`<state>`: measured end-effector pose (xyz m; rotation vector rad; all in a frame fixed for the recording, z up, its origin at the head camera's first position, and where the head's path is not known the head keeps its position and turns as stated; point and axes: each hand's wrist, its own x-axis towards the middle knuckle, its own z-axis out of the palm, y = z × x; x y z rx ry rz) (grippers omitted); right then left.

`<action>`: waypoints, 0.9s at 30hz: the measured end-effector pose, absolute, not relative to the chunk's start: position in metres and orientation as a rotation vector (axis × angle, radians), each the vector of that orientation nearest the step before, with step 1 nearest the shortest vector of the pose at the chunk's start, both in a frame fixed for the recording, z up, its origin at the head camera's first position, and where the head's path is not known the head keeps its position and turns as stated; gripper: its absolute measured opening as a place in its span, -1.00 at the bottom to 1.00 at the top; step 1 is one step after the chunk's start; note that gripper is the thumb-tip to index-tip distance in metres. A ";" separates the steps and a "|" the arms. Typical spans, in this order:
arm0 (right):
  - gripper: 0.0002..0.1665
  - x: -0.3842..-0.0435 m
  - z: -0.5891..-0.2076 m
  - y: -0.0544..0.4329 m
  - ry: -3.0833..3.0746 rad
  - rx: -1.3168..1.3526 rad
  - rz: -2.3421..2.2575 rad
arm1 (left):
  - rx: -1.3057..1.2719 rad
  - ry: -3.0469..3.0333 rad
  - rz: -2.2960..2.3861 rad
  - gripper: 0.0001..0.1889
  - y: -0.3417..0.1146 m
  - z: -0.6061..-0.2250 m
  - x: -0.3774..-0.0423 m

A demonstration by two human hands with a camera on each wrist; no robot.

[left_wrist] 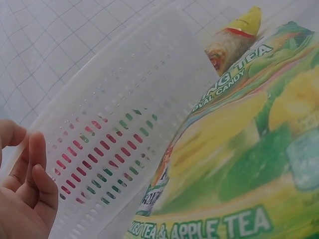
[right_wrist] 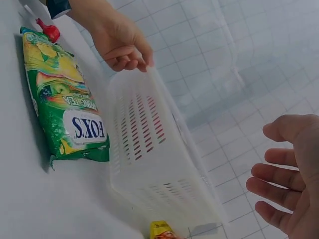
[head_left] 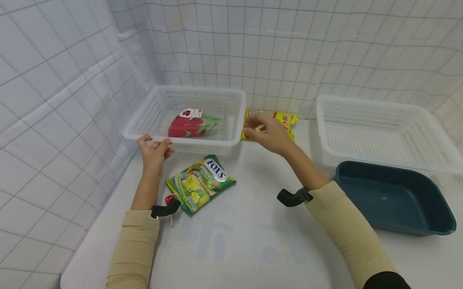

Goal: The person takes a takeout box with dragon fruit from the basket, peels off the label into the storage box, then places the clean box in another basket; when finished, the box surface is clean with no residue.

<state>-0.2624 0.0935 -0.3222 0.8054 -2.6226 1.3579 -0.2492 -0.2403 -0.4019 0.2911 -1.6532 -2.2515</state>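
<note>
My left hand (head_left: 154, 153) pinches the front left rim of a white plastic basket (head_left: 231, 148) between thumb and fingers. Inside the basket lies a clear package with a red dragon fruit (head_left: 186, 126) and a white label. My right hand (head_left: 269, 134) is held in the air to the right of that basket, fingers loosely bent and holding nothing. It overlaps a yellow snack packet (head_left: 287, 119) in the head view, hiding its middle. A green and yellow Fox's candy bag (head_left: 201, 184) lies in front of the basket. Close to my left wrist is a red lollipop (head_left: 170, 199), partly hidden.
At the right stands a second white basket (head_left: 392, 146). A dark blue plastic tub (head_left: 396, 199) sits in front of it, near my right forearm. Grid-patterned white sheeting (head_left: 281, 48) rises behind the table and along the left side.
</note>
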 end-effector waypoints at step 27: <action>-0.28 -0.332 -0.309 0.041 -2.729 0.165 1.976 | 0.210 -1.589 -2.271 -0.49 -0.242 -0.410 -0.248</action>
